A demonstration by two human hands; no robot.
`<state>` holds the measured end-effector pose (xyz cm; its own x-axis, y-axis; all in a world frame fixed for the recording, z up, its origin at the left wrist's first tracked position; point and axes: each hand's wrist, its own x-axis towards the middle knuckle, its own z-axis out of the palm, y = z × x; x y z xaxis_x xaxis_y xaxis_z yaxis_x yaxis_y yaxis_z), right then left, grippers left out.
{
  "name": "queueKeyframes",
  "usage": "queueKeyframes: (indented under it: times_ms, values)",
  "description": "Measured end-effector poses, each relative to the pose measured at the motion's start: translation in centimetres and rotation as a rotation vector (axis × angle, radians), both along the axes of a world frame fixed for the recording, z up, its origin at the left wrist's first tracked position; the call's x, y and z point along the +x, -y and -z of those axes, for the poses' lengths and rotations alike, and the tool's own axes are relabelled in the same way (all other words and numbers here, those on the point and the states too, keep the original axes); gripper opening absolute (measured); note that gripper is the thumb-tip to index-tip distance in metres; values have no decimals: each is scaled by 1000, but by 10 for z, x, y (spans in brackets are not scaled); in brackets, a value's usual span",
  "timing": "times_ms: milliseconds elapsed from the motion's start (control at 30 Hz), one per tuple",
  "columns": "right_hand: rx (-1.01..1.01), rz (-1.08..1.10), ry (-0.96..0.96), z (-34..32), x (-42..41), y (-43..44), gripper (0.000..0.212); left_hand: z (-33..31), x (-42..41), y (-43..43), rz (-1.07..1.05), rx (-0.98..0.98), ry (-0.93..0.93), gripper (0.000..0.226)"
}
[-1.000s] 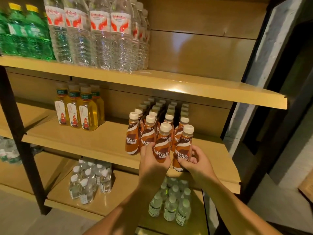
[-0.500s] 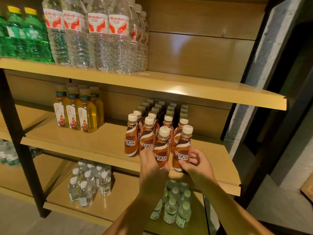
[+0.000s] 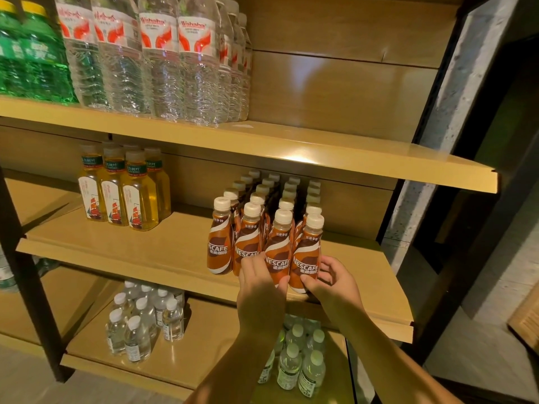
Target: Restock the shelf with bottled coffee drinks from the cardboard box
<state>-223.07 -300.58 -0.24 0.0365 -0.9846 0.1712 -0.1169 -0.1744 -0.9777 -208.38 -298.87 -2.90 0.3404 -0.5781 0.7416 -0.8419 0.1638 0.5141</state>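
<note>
Brown coffee bottles [image 3: 304, 258] upright on shelf [image 3: 175, 258] | left hand [image 3: 261, 290], right hand [image 3: 332, 282] cupping front two, fingers curled

Rear coffee bottles [image 3: 272, 185] hidden (only caps show).

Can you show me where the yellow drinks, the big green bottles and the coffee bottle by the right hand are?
yellow drinks [image 3: 140, 199]: head view, front bottle's body.
green bottles [image 3: 38, 56]: head view, label.
coffee bottle [image 3: 306, 258]: head view, brown label.

— Where is room lying open?
— Bare shelf [image 3: 175, 252] between the tea bottles [image 3: 125, 196] and the coffee bottles [image 3: 262, 228], and right of them.
— Behind?
— Coffee rows are probably filling it to the back wall.
</note>
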Motion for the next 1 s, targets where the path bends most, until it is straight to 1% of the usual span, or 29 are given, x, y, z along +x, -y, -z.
queueKeyframes:
  times_ms: [100, 167, 333, 467, 567, 667, 700, 767, 800, 867, 900, 967, 1000]
  values:
    - [-1, 8, -26, 1, -1, 0, 52, 0, 1, 3, -38, 31, 15, 69]
    - [-6, 12, -50, 2, -1, 0, 51, 1, 1, 5, -52, 52, 66, 66]
    - [-17, 21, -74, 3, 0, 1, 53, 0, 3, 3, -50, 126, 111, 63]
    - [-16, 2, -67, 3, 1, 1, 58, -3, 4, -2, -34, 106, 166, 59]
    - [-5, 0, -57, 2, 1, 1, 66, -3, 6, -2, -22, 143, 174, 62]
    - [14, -10, -100, -2, 2, -2, 61, -5, 8, -8, 26, 166, 183, 65]
    - [11, -6, -154, -4, 2, -5, 63, -2, 11, -8, 59, 149, 173, 65]
    - [-5, 23, -327, -11, 1, -13, 75, -5, 17, -13, 171, 131, 74, 70]
    - [-22, 47, -421, -16, -1, -17, 81, -10, 21, -14, 211, 153, 12, 74]
    - [-58, 76, -594, -26, -6, -28, 87, -24, 28, -20, 312, 292, -102, 76]
    - [-72, 86, -689, -32, -10, -33, 90, -30, 32, -24, 326, 344, -117, 74]
    - [-111, 94, -884, -44, -15, -45, 93, -41, 41, -33, 302, 373, 18, 69]
    - [-174, 115, -954, -50, -17, -49, 94, -48, 44, -40, 270, 361, 111, 68]
